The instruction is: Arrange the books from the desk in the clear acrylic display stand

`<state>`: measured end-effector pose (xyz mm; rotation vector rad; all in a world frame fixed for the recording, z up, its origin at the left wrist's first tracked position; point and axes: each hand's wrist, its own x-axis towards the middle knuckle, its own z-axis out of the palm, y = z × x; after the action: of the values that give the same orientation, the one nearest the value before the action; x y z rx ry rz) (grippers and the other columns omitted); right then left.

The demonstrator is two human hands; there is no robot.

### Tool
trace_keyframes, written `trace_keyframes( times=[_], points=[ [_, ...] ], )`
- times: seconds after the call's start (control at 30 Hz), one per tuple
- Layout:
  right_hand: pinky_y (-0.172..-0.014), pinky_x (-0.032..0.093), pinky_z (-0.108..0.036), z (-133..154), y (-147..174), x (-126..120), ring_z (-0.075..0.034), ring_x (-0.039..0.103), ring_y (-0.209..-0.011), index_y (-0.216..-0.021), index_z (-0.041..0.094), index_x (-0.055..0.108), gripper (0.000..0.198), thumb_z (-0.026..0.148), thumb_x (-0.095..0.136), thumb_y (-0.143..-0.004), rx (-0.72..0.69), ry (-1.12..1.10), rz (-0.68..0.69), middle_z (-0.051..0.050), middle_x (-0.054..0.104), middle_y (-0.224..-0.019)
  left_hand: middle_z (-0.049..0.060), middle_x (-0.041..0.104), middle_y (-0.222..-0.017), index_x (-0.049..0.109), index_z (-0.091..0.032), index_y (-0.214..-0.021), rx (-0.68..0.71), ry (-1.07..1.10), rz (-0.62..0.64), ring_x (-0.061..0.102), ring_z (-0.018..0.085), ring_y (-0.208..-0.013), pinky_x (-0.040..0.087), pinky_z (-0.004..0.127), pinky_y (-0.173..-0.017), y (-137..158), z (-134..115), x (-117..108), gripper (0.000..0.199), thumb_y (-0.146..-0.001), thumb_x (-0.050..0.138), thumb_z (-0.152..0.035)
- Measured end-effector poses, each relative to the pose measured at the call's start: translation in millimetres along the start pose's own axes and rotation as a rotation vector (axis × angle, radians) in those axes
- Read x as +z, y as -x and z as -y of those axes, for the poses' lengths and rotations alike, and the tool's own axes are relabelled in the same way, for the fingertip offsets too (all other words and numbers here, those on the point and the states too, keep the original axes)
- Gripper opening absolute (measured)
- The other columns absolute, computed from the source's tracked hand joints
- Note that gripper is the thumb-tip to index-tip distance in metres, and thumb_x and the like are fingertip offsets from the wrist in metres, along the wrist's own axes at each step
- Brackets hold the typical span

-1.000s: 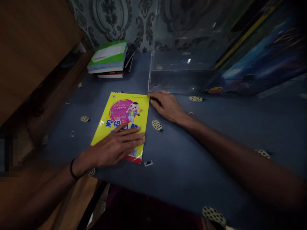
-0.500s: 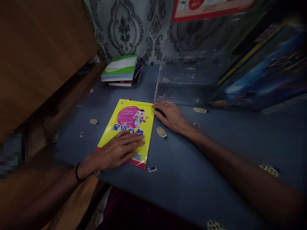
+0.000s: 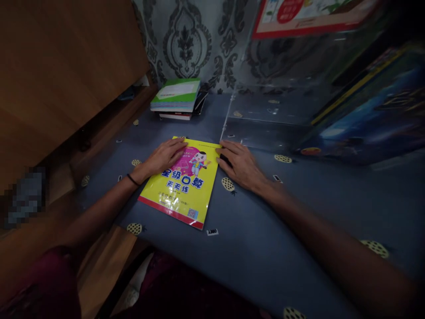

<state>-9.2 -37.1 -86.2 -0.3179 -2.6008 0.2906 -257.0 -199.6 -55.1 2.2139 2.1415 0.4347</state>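
While the left hand (image 3: 165,156) lies with outstretched, unclenched fingers across the upper left corner of the yellow book (image 3: 186,201), which rests flat on the blue table (image 3: 245,248), the right hand (image 3: 241,167) meets the book's upper right corner, though whether its bent fingers pinch it cannot be determined.

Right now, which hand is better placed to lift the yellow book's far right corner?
Probably the right hand: its fingers are at that corner, while the left hand lies over the far left part of the yellow book.
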Motion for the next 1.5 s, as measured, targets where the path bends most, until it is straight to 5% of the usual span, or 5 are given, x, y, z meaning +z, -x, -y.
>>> trace_keyframes(
  times=[0.37, 0.77, 1.13, 1.27, 1.5],
  points=[
    [-0.123, 0.035, -0.054, 59.7, -7.8, 8.9, -0.031, 0.041, -0.149, -0.149, 0.009, 0.049, 0.061, 0.050, 0.038, -0.105, -0.205, -0.046, 0.313, -0.019, 0.048, -0.157, 0.013, 0.061, -0.146, 0.063, -0.016, -0.135, -0.032, 0.305, -0.128, 0.054, 0.024, -0.139, 0.039, 0.046, -0.120, -2.9, 17.7, 14.5, 0.045, -0.105, 0.040, -0.042],
    [-0.126, 0.026, -0.052, 79.8, -95.5, 51.3, -0.032, 0.033, -0.153, -0.151, 0.000, 0.045, 0.060, 0.039, 0.037, -0.105, -0.043, 0.025, 0.365, -0.024, 0.038, -0.162, 0.019, 0.056, -0.150, 0.045, -0.015, -0.147, -0.276, 1.075, -0.226, 0.051, 0.030, -0.143, 0.036, 0.047, -0.121, -9.0, 36.0, 9.8, 0.061, -0.104, 0.037, -0.058],
    [-0.130, 0.017, -0.049, 153.7, -50.9, 46.6, -0.026, 0.023, -0.157, -0.157, 0.008, 0.035, 0.074, 0.059, 0.036, -0.105, -0.384, -0.092, 0.519, -0.016, 0.031, -0.166, 0.018, 0.060, -0.145, 0.048, -0.015, -0.143, -0.316, 1.024, -0.169, 0.057, 0.028, -0.136, 0.039, 0.044, -0.119, -15.4, 41.5, 10.7, 0.052, -0.105, 0.038, -0.050],
    [-0.131, 0.013, -0.049, 186.5, -25.7, 42.2, -0.024, 0.024, -0.157, -0.155, 0.011, 0.039, 0.072, 0.061, 0.043, -0.103, -0.568, -0.185, 0.535, -0.013, 0.035, -0.165, 0.013, 0.062, -0.142, 0.050, -0.020, -0.140, -0.265, 0.874, -0.196, 0.057, 0.028, -0.135, 0.039, 0.046, -0.118, -13.0, 38.8, 13.5, 0.052, -0.104, 0.037, -0.054],
    [-0.129, 0.021, -0.048, 193.0, -21.6, 32.7, -0.023, 0.030, -0.155, -0.149, 0.013, 0.048, 0.059, 0.053, 0.046, -0.105, -0.589, -0.249, 0.513, -0.012, 0.045, -0.160, 0.014, 0.063, -0.140, 0.051, -0.016, -0.139, -0.179, 0.494, -0.179, 0.059, 0.029, -0.131, 0.044, 0.042, -0.112, -3.0, 23.2, 6.4, 0.059, -0.103, 0.033, -0.058]
  ],
)
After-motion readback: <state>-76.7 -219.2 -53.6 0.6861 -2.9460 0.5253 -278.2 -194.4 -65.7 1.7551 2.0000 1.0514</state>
